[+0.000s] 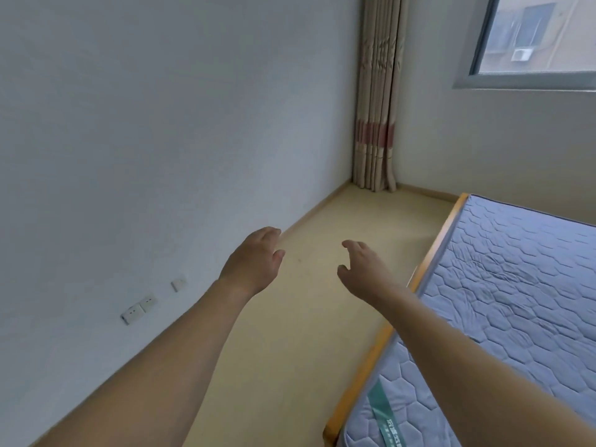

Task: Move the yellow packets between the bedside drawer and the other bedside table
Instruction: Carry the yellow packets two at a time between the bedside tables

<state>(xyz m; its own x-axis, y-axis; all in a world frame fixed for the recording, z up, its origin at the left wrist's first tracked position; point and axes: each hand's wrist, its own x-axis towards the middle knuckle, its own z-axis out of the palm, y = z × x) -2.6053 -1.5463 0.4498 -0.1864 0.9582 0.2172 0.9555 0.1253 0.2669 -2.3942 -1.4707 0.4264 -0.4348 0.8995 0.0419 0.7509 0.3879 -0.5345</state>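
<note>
White wall (145, 124) along the left side, with wall sockets (139, 308) low down and a smaller plate (178, 284) just beyond them toward the far corner. Pale yellow floor (290, 350) in a strip between the wall's skirting and the bed. Left hand (254, 259) held out over the floor near the skirting, back upward, fingers relaxed and slightly bent, thumb apart, nothing in it. Right hand (361, 266) held out over the floor just beside the bed's near long edge, fingers loosely spread and a little curved, empty too. Both forearms bare, reaching in from the bottom edge, hands apart with open floor between them. Beige curtain (377, 91) with a reddish band hanging in the far corner, its hem touching the floor. Bed on the right: quilted blue-grey mattress (516, 285) on an orange wooden frame (435, 250), a green label band (383, 411) across the mattress corner nearest the camera. Window (541, 37) in a grey frame at the upper right, a building outside behind the glass. No yellow packets, bedside drawer or bedside table in view, so impossible to tell where the packets are.
</note>
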